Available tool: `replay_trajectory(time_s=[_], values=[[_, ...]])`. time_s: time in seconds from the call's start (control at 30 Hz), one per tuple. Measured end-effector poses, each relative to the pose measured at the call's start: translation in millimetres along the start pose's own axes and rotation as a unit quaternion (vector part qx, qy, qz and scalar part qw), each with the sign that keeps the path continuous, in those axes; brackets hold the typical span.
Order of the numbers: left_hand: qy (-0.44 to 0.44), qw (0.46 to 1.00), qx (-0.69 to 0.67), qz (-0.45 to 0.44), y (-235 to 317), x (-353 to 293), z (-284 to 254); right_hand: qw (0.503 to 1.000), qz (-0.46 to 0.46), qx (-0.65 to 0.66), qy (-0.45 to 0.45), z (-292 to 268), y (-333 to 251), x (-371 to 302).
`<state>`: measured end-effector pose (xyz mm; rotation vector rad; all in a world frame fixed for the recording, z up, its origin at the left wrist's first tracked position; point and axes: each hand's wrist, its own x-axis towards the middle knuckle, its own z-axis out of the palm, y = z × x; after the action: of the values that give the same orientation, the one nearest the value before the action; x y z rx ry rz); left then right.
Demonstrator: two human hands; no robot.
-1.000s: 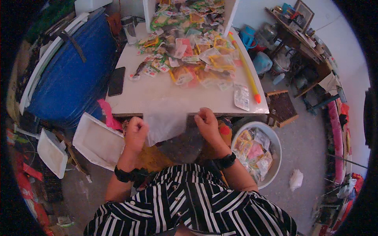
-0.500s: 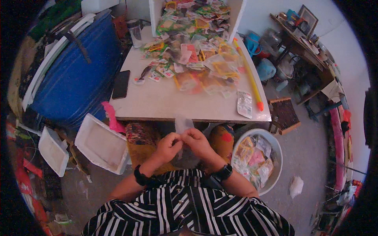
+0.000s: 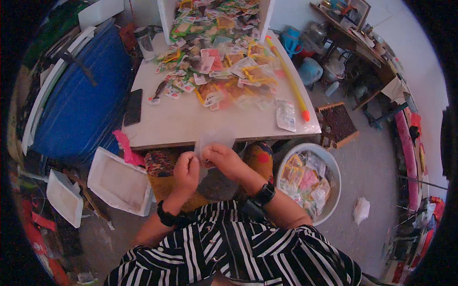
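Observation:
Just off the table's front edge, above my lap, a clear plastic bag (image 3: 215, 137) hangs between my hands, smeared by motion. My right hand (image 3: 223, 161) pinches it with fingers curled. My left hand (image 3: 186, 170) is closed beside it, thumb against fingers, at the bag's left edge. Past my hands, a heap of small colourful sealed packets (image 3: 210, 90) covers the far half of the white table (image 3: 176, 124). A silvery clear packet (image 3: 286, 115) lies apart from them at the right.
A white foam box (image 3: 166, 24) spills packets onto the table. A yellow tube (image 3: 289, 78) and black phone (image 3: 133, 107) lie near the table's sides. A round tub (image 3: 337, 190) of packets stands right. Left are foam trays (image 3: 119, 181) and a blue tub (image 3: 81, 95).
My hands have moved slightly apart, and the clear bag now spreads wider between them. The whole view has shifted a little, with the table now further left and higher.

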<state>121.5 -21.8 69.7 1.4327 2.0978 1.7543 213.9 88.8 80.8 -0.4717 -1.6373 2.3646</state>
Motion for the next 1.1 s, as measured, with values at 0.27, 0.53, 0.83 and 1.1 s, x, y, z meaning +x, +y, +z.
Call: replay_trajectory(time_s=[0.27, 0.53, 0.83, 1.1], values=[[0.015, 0.994, -0.005, -0.109, -23.3, 3.2, -4.2, 0.997, -0.023, -0.026, -0.064, 0.6, 8.0, 36.2], [0.133, 0.913, 0.34, 0.183, -16.3, 65.7, -71.3, 0.999, -0.017, 0.043, 0.029, 6.7, -13.4, 64.6], [-0.122, 0.864, 0.476, 0.107, -62.4, 92.9, -13.4, 0.973, -0.019, 0.049, 0.223, -42.4, 7.0, 112.0], [-0.03, 0.943, 0.328, -0.037, -117.2, 82.5, 34.5, 0.756, -0.098, -0.625, 0.166, -110.9, 17.9, 165.2]])
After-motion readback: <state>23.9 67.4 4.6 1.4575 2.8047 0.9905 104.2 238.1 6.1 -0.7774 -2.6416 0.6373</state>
